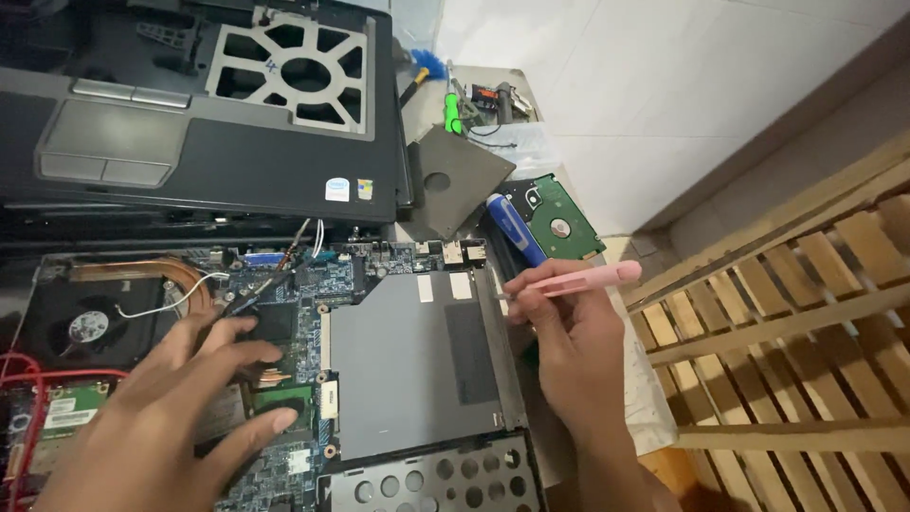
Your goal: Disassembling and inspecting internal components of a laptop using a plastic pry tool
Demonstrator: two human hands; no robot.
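An opened laptop lies in front of me with its blue motherboard (318, 284) bare. My left hand (161, 417) rests spread on the board, fingertips touching the dark chip area and copper heat pipe (171, 270). My right hand (573, 346) is closed on a pink pen-shaped tool (578, 278), held level above the right edge of the grey optical drive (408, 360). A cooling fan (87, 327) sits at the left of the chassis.
The removed palm-rest cover (190, 142) leans behind the board. A bare hard-drive board (559, 218), a blue-handled screwdriver (514, 229), a grey square plate (455, 180) and a green-handled tool (453, 112) lie at the back right. A wooden slatted rack (796, 313) stands to the right.
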